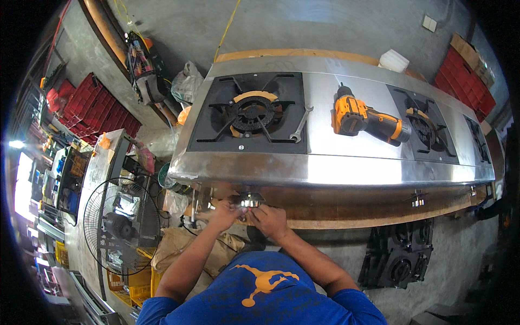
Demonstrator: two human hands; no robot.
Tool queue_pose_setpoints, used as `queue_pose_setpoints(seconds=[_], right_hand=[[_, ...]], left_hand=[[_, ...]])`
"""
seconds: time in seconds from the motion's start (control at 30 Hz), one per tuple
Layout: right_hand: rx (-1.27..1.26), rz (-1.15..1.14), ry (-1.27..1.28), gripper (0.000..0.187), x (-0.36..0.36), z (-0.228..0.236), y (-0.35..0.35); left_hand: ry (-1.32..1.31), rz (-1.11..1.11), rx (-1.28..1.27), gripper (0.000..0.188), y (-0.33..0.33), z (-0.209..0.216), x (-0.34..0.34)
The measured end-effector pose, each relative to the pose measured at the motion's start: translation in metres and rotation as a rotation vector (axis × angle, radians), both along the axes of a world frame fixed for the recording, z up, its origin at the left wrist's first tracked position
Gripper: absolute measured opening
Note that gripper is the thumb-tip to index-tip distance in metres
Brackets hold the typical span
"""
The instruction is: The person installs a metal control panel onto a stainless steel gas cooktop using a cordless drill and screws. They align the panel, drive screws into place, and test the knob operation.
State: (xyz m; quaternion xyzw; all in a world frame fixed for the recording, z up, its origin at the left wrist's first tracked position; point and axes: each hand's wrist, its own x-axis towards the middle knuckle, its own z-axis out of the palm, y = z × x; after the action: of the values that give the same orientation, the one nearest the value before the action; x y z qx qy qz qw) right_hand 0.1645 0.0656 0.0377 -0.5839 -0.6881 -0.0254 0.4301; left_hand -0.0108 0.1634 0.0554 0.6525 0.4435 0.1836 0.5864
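Both my hands are at the front of a stainless steel gas stove, below its top edge. My left hand pinches the left side of a shiny metal control knob. From the right, the fingers of my right hand close on the same knob; their tips are partly hidden. Above them on the stove top is a black burner grate with a round burner. An open-end wrench lies along its right edge. Farther right, an orange and black cordless drill rests on the bare steel.
More burners and another front knob are to the right. Black grates lie on the floor at lower right. A standing fan is at left, near a brown sack. Red crates stand farther back.
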Motion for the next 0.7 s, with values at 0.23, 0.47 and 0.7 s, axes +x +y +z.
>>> queue_pose_setpoints(seconds=[0.23,0.47,0.7], right_hand=[[-0.047,-0.004,-0.027,0.015,0.000,0.000,0.002],[-0.143,-0.043,0.036,0.025,0.000,0.004,0.003],[-0.503,-0.099,0.065,0.035,0.011,0.007,0.001]], left_hand=[[0.079,-0.057,-0.055,0.022,0.008,-0.003,-0.004],[0.025,-0.050,-0.125,0.024,0.008,-0.003,-0.004],[0.046,-0.050,-0.113,0.025,0.010,-0.013,-0.006]])
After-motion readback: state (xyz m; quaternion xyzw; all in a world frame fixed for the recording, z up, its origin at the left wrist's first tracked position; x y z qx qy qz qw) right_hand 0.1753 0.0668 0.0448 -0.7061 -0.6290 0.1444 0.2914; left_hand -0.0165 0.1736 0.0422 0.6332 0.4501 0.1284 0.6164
